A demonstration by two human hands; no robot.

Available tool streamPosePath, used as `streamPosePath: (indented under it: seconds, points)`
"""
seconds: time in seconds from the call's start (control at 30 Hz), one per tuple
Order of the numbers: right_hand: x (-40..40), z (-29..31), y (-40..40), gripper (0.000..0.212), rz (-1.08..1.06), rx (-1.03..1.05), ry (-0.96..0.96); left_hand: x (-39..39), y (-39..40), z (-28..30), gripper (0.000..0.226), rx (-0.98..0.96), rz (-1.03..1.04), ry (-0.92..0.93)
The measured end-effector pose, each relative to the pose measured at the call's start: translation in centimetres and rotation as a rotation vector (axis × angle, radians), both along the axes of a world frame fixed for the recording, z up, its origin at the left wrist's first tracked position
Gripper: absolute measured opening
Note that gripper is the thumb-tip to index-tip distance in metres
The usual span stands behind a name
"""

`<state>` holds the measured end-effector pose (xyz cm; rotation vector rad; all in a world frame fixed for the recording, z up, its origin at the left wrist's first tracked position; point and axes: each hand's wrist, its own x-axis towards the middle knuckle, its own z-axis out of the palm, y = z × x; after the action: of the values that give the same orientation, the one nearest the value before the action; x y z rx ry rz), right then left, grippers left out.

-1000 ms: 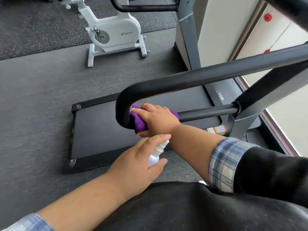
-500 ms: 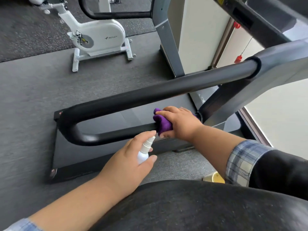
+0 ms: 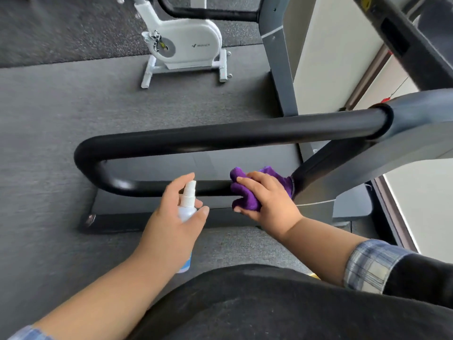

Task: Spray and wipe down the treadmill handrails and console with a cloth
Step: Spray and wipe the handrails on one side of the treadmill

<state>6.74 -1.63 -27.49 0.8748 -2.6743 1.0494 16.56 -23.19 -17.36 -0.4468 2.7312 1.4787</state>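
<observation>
Logo w/ small grey lettering on side of white exercise bike (image 3: 182,42), too blurred to read. Bit of pale lettering on treadmill frame beside deck, cut off by handrail, unreadable. Yellow sticker (image 3: 367,0) at top edge on dark console part, text not legible. Spray bottle (image 3: 186,209): white w/ pale blue band near base, no readable label.

Left hand (image 3: 171,224) wrapped round spray bottle, thumb curled on near side, index finger raised over white nozzle top, nozzle aimed toward lower bar of handrail (image 3: 220,136). Bottle roughly upright, base poking out below palm. Bottle just in front of lower bar, contact w/ it can't be told.

Right hand (image 3: 267,197) clamped on purple cloth (image 3: 245,192), fingers curled over top, thumb underneath. Cloth bunched round lower bar of handrail, at right end next to where bar meets grey upright (image 3: 355,168). Cloth edge sticking out past fingers on both sides.

Handrail: black, U-shaped loop, bend at left, upper bar running right into grey collar. Black treadmill deck (image 3: 220,163) seen through loop and below it. Plaid cuff (image 3: 372,263) and dark sleeve on right forearm; plaid bit at left wrist, bottom corner. Grey floor mat (image 3: 61,119) all round, bike standing well behind treadmill.
</observation>
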Motion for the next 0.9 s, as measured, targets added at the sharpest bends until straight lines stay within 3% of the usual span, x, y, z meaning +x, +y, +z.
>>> streamPosePath:
  seconds: [0.2,0.33,0.67,0.9]
  points:
    - [2.5,0.1,-0.3,0.068,0.154,-0.219,-0.117,0.8,-1.4,-0.2,0.058,-0.012,0.173,-0.013]
    - [3.7,1.1,-1.1,0.062,0.205,-0.319,-0.234,-0.2,-3.0,-0.2,0.054,-0.149,0.253,-0.021]
    - [5.2,2.2,-2.0,0.064,0.301,-0.288,-0.277,-3.1,-5.4,-1.5,0.051,-0.602,0.034,-0.142]
    - [5.9,2.0,-1.6,0.066,0.327,-0.293,-0.284,-3.7,-6.0,-2.6,0.047,-0.727,-0.028,-0.239]
